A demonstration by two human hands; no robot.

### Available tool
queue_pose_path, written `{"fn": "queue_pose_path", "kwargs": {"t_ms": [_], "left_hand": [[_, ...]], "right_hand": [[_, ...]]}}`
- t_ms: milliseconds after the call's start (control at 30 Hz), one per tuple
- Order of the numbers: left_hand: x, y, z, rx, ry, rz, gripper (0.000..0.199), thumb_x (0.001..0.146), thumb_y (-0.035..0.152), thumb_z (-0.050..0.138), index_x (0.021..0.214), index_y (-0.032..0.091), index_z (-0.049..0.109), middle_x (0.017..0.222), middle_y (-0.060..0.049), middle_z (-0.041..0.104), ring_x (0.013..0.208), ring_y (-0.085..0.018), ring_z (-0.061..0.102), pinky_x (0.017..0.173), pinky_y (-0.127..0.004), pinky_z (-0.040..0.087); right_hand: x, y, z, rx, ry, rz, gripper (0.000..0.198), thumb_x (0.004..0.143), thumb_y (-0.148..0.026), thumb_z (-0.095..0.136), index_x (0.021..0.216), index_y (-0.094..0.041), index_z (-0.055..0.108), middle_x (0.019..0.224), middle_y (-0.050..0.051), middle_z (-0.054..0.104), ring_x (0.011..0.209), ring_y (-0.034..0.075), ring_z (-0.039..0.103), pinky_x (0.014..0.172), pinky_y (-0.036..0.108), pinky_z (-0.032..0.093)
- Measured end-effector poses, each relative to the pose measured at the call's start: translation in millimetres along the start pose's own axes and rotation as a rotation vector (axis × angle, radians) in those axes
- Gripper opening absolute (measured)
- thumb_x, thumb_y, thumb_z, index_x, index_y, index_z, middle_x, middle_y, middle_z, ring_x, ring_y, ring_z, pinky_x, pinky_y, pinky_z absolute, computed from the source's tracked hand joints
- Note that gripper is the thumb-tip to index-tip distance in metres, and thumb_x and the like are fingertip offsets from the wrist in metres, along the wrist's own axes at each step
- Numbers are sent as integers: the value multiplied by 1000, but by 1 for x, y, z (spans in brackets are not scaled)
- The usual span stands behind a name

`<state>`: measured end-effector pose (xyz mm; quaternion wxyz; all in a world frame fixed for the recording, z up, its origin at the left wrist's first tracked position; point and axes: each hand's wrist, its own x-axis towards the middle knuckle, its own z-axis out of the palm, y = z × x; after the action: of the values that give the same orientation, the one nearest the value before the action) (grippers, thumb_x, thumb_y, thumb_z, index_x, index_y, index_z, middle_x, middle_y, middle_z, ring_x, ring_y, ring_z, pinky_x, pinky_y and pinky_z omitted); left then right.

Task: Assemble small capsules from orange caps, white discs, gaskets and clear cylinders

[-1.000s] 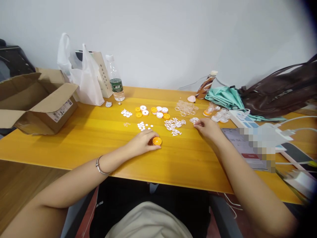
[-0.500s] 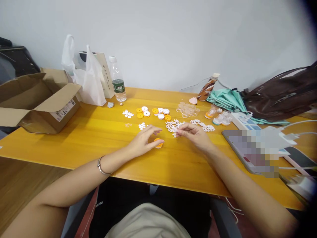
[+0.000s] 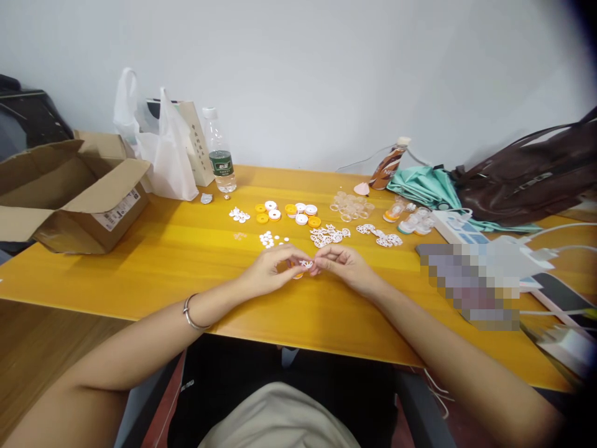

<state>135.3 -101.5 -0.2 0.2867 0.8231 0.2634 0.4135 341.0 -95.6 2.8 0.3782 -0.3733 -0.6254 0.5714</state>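
Between my two hands is a small white openwork plastic piece. My left hand pinches it from the left, thumb below and fingers above. At its right side, the fingertips of my right hand are closed on it too. Just beneath lies an orange and white round part, mostly hidden by my left fingers. Beyond my hands is a pile of similar white openwork pieces. Small white discs lie past my left hand.
Orange and white round parts and clear plastic cups sit farther back. Assembled clear-topped pieces are at right, near a tablet. A cardboard box and a water bottle stand at left.
My right hand has moved left from the white pile, bringing a white openwork piece to my left hand. My left fingers have closed on it above the orange and white part.
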Motion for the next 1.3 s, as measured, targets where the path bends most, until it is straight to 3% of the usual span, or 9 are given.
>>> {"fn": "queue_pose_path", "kwargs": {"t_ms": [167,333,467,633,733,833,1033,1200,1300], "left_hand": [[1,-8,0,35,103,-69,15,83,26,57,92,15,60,84,-5,64,72,-11,58,69,-25,49],[1,-11,-3,54,102,-87,14,84,27,55,92,16,56,85,-4,62,75,-12,57,71,-27,47],[1,-13,-3,45,100,-89,14,85,26,52,94,16,55,86,-5,61,79,-13,57,72,-28,47],[1,-15,-4,60,87,-69,19,86,23,50,103,17,56,89,-5,59,83,-14,56,75,-28,47],[1,-14,-5,102,96,-52,27,87,22,48,114,20,54,87,-4,55,81,-14,53,76,-29,46],[2,-12,-7,135,86,-26,32,89,20,44,120,23,53,85,-4,52,80,-14,50,77,-30,44],[3,-11,-12,85,151,-62,22,89,21,45,101,21,63,81,-3,52,77,-13,50,74,-29,44],[19,-4,-31,-79,274,-140,19,83,27,56,98,18,62,95,-6,61,86,-15,57,79,-32,47],[40,20,-53,-244,300,-125,23,79,29,63,97,16,61,91,-6,65,82,-14,62,78,-29,51]], "right_hand": [[4,-4,-43,-411,443,-137,30,70,-49,64,76,-19,62,69,2,63,63,14,56,64,29,45],[3,3,-71,-843,265,-94,35,62,-44,72,86,-19,65,75,4,63,67,17,54,62,30,43],[3,10,-65,-832,144,-66,30,67,-42,67,85,-19,65,78,4,64,68,17,56,61,29,44],[4,9,-60,-797,132,-19,20,73,-38,60,75,-18,65,68,2,64,61,14,55,57,27,43],[2,3,-62,-691,208,26,20,70,-38,64,72,-18,65,63,1,63,56,13,54,54,26,42],[0,-7,-57,-373,279,50,22,63,-35,72,75,-19,65,67,0,65,58,11,56,58,26,46],[1,-28,-20,315,253,98,28,63,-24,74,90,-23,67,74,-2,66,61,8,60,66,22,52],[19,-56,11,532,209,57,18,64,-13,70,80,-22,66,71,-5,65,59,5,60,67,14,53],[31,-78,24,546,170,-62,12,65,-14,71,74,-18,67,73,-4,66,64,4,61,71,12,53]]}}
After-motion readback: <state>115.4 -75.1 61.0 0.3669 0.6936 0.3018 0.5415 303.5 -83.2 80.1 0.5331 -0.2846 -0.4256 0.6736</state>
